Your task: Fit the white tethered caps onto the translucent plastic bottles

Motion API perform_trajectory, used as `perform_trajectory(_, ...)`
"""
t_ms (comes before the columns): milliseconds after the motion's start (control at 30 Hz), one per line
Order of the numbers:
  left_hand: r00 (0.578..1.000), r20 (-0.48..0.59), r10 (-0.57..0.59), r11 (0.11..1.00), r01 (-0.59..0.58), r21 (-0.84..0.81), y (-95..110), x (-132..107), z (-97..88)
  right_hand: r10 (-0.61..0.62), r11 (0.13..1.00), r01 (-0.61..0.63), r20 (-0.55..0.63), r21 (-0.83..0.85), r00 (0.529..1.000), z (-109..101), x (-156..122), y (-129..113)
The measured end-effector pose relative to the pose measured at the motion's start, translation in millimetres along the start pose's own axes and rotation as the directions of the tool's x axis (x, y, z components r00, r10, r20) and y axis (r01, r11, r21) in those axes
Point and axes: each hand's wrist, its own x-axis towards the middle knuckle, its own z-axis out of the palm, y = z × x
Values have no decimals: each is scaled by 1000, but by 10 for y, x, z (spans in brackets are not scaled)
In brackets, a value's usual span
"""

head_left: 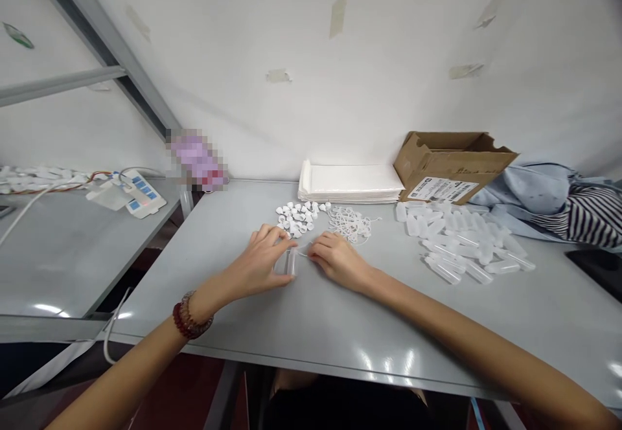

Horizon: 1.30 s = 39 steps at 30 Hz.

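Note:
My left hand (pixel 262 258) is closed around a small clear plastic bottle (pixel 290 263) lying just above the grey table (pixel 311 326). A red bead bracelet sits on that wrist. My right hand (pixel 337 258) is pinched at the bottle's right end, its fingers pressed together on something too small to name, perhaps a thin white loop. Just beyond the hands lie a cluster of small white caps (pixel 299 216) and a tangle of thin white loops (pixel 350 223).
A heap of clear empty bottles (pixel 461 242) lies at the right. Behind it stands an open cardboard box (pixel 449 164), next to a stack of white sheets (pixel 350 184). Folded clothes (pixel 558 203) lie far right. A second table on the left holds a white power strip (pixel 138 193).

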Motion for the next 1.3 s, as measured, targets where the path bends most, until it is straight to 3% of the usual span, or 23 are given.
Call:
perform_trajectory(267, 989, 135, -67, 997, 71, -29, -48, -14, -25, -60, 971, 73, 64, -228, 996, 68, 58, 48)
perform_trajectory(833, 978, 186, -93, 989, 113, -100, -117, -126, -104, -74, 968, 92, 84, -235, 994, 151, 160, -77)
perform_trajectory(1033, 978, 182, -106, 991, 119, -63, -154, -140, -84, -44, 967, 73, 120, -244, 992, 172, 166, -93)
perform_trajectory(1300, 993, 98, -64, 994, 71, -77, -201, -172, -19, -37, 971, 66, 128, -231, 991, 173, 174, -114)
